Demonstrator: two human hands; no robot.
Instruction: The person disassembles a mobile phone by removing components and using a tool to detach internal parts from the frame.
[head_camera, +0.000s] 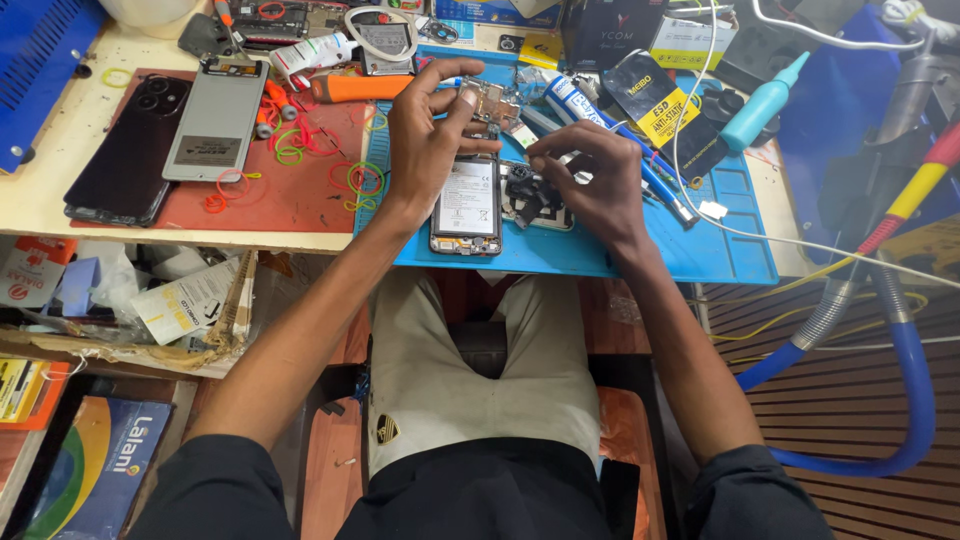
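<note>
An opened phone (467, 208) with its white battery showing lies on the blue work mat (730, 250). My left hand (425, 135) hovers over its top end and pinches a small circuit board (490, 105) between thumb and fingers. My right hand (590, 180) rests just right of the phone, fingers curled on a small dark part (528, 195) lying on a pale plate. A thin metal tool tip (683, 214) pokes out past that hand.
A dark phone (125, 150) and a grey phone back panel (215, 120) lie on a red mat (290, 200) with coloured rubber bands. Glue tubes, a teal bottle (762, 100), packets and a white cable crowd the back. Boxes sit under the bench at left.
</note>
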